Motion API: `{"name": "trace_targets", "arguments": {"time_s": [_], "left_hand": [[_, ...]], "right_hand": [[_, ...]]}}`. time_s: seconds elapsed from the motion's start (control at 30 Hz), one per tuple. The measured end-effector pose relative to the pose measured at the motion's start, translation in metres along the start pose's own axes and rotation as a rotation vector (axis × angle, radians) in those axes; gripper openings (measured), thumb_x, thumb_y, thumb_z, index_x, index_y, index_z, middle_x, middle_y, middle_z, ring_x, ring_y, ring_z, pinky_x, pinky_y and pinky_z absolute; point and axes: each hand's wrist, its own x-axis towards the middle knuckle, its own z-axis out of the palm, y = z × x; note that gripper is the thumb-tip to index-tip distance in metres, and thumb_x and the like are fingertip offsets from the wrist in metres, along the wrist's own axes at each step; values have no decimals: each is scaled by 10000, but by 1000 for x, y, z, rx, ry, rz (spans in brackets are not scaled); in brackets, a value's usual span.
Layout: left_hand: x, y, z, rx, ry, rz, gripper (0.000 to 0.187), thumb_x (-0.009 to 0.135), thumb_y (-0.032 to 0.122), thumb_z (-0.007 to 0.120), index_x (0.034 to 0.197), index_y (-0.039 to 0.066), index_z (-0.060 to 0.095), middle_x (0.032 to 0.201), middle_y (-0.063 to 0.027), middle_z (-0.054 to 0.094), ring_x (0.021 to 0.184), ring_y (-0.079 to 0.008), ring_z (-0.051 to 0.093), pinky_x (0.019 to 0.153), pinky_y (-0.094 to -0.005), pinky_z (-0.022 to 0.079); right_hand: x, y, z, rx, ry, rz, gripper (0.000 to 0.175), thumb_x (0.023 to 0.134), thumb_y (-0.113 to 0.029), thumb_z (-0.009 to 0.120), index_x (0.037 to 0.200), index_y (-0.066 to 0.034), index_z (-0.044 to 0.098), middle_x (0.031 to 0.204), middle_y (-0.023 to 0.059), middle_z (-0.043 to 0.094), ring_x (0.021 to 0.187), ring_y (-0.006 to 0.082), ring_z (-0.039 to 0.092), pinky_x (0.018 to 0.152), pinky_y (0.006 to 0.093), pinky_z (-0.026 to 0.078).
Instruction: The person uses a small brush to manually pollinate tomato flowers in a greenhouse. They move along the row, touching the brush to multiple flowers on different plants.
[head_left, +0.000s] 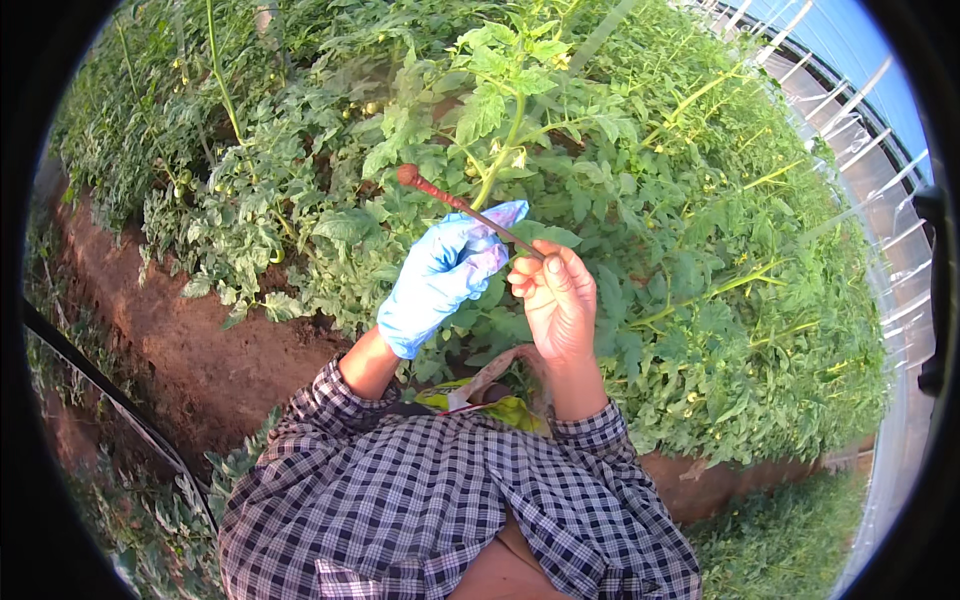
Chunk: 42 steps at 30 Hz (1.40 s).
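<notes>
My bare right hand (559, 300) pinches the lower end of a thin stick (480, 217) between thumb and fingers. The stick slants up to the left and ends in a knobby reddish-brown tip. It crosses in front of my left hand (442, 270), which wears a blue disposable glove with purple stains about the fingertips. A tomato plant stem (512, 135) runs down to the glove; whether the fingers grip it is hidden. Small pale yellow flowers (519, 159) hang from this stem, just above the glove.
Dense tomato plants (720, 330) spread ahead and to the right, some with green fruit (277, 256). A yellow-green bag (510, 412) hangs at my waist. Bare soil (217, 360) lies at left, near a dark hose or cable (112, 394). Plastic greenhouse sheeting (900, 262) stands at far right.
</notes>
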Motion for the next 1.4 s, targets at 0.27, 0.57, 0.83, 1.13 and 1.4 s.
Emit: {"name": "trace_targets", "arguments": {"time_s": [0.27,0.57,0.83,1.13,1.4], "left_hand": [[103,-49,-73,633,167,17,522,854,323,755,1195,-37,592,1005,-121,676,823,-157,628,746,-288,517],[94,-15,-49,854,98,-105,318,874,323,713,982,23,721,899,-154,696,810,-247,663,762,-337,510],[86,-21,-42,667,140,-97,207,872,183,739,933,-14,730,859,-26,629,706,-76,537,610,-250,436],[84,-26,-48,665,109,-76,275,896,182,712,1130,39,706,882,-3,627,679,-72,537,593,-224,439],[-8,3,-1,397,-135,-182,270,923,154,661,1167,42,687,1257,-40,641,779,-44,568,642,-197,458]], "right_hand": [[-9,-31,-16,-193,269,-249,267,980,-151,576,1178,25,605,1001,141,710,873,218,687,738,300,551],[-10,-17,-19,-481,383,-324,278,994,-151,557,1181,52,595,1001,142,709,870,194,684,746,291,557],[-8,-9,-28,-498,406,-309,283,997,-154,553,1172,64,599,991,146,709,848,187,683,735,286,554],[-7,-16,-28,-373,398,-292,269,994,-150,554,1177,42,602,1003,149,710,863,203,686,738,297,553],[-50,11,-18,126,249,129,277,990,-174,564,1196,8,600,1002,133,714,869,210,682,743,293,544]]}}
